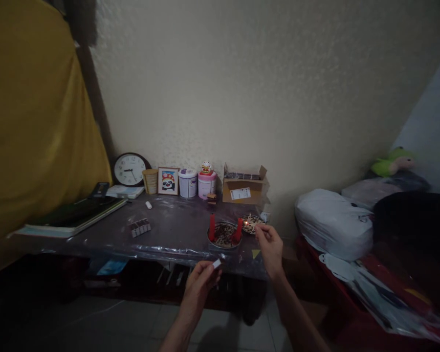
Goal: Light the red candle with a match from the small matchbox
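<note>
The right hand (pixel 268 240) pinches a lit match (pixel 247 223); the left hand (pixel 201 279) curls around a small matchbox (pixel 217 263). If the match slips, the piled matchsticks (pixel 252 219) might catch fire.

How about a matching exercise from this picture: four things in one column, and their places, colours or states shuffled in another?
Column one:
1. Left hand
2. Right hand
3. Candles
4. Clock

Column two:
A. Red, in a round dish
B. Pinched, close to a small flame
C. White-faced, dark-rimmed
D. Gripping a small box

Right pairs: 1-D, 2-B, 3-A, 4-C
</note>
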`<state>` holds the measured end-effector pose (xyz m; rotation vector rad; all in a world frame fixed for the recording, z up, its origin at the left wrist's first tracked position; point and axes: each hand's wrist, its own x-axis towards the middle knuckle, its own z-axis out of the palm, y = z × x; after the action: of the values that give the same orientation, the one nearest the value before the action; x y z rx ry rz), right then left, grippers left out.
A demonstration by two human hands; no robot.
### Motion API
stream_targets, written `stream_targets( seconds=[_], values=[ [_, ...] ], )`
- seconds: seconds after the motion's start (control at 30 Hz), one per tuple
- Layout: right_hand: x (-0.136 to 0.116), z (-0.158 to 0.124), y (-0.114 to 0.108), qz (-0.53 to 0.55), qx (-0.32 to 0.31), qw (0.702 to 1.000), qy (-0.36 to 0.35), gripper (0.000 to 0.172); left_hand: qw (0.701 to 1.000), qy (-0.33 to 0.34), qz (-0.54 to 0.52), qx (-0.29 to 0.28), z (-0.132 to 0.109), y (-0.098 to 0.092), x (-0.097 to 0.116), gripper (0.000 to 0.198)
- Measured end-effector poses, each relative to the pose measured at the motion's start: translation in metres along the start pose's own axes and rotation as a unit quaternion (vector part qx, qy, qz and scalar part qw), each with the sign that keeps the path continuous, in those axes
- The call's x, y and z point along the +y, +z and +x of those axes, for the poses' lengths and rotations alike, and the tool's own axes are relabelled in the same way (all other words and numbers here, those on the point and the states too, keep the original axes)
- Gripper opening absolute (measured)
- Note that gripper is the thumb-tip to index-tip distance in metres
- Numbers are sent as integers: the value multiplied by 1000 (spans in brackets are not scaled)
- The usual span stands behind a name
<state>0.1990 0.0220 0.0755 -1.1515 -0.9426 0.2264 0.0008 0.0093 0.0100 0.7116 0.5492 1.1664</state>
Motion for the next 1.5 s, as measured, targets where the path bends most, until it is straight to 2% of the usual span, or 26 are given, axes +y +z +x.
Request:
stream_targets(
  seconds=[0.43, 0.63, 1.5],
  values=[
    [5, 11, 19, 18, 12, 1000, 9, 23, 1000, -10, 5, 4, 1, -2, -1, 22],
    [11, 16, 23, 28, 18, 999, 19, 27, 1000, -8, 7, 1, 2, -2, -2, 23],
    [10, 16, 25, 38, 13, 999, 25, 27, 1000, -24, -3, 3, 4, -4, -5, 21]
  ],
)
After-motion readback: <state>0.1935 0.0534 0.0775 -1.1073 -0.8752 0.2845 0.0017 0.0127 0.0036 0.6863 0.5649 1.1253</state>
